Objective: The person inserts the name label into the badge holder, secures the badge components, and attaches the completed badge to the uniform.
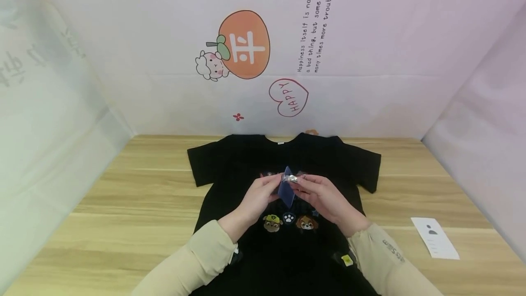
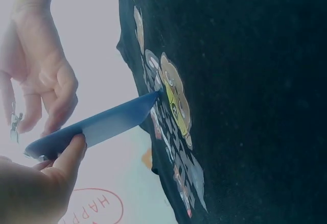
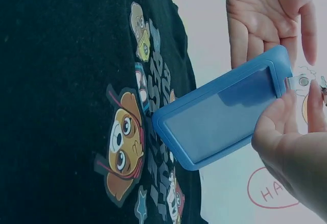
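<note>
A blue ID badge holder [image 3: 219,112] with a clear window is held over the black T-shirt [image 1: 263,259]. My left hand [image 1: 260,197] grips the holder's edge; in the left wrist view its thumb [image 2: 72,150] presses on the blue face. On the right side, my right hand [image 1: 324,198] pinches the metal clip [image 1: 292,178] with its clear strap at the holder's end. The right wrist view shows this clip between thumb and fingers, close to the holder's top edge. Part of the left hand is hidden behind the holder there.
A white card [image 1: 435,238] with a person icon and faint lines lies on the wooden table [image 1: 135,214], right of the shirt. The T-shirt is spread flat, with cartoon dog prints [image 1: 307,223]. White printed cloth [image 1: 164,58] hangs behind and at both sides.
</note>
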`<act>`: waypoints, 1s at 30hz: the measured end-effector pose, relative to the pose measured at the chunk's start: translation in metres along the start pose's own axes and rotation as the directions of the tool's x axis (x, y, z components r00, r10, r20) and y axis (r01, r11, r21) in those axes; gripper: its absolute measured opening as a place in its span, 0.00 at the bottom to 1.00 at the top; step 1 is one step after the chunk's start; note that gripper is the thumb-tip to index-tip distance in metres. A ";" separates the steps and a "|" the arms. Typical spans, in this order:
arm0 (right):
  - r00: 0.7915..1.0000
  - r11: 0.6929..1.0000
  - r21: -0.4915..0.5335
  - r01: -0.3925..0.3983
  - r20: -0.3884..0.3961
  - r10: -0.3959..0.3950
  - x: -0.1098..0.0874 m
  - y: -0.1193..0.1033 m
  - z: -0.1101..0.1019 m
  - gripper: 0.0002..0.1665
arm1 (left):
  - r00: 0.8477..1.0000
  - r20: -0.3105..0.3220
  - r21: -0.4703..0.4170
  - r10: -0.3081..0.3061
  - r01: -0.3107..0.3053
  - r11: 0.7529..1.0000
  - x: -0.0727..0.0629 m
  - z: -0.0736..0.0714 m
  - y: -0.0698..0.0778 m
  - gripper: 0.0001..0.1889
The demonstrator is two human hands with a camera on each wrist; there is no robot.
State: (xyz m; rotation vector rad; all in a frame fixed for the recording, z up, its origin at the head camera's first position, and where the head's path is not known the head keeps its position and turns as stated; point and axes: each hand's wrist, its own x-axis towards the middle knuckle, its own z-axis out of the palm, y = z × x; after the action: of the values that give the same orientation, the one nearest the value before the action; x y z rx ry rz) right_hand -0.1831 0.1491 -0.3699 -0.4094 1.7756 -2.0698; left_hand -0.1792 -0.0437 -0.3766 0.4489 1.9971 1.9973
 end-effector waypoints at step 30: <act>0.990 0.967 -0.216 0.134 -0.006 -0.138 -0.015 -0.014 0.020 0.11 | 0.996 -0.028 0.309 0.081 -0.069 0.948 0.002 -0.004 0.018 0.25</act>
State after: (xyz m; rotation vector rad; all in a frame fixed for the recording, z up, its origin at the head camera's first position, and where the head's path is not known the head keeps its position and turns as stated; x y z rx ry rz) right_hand -0.1625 0.1402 -0.3522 -0.5885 2.0456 -1.9816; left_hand -0.1823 -0.0464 -0.3586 0.5628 2.3626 1.7503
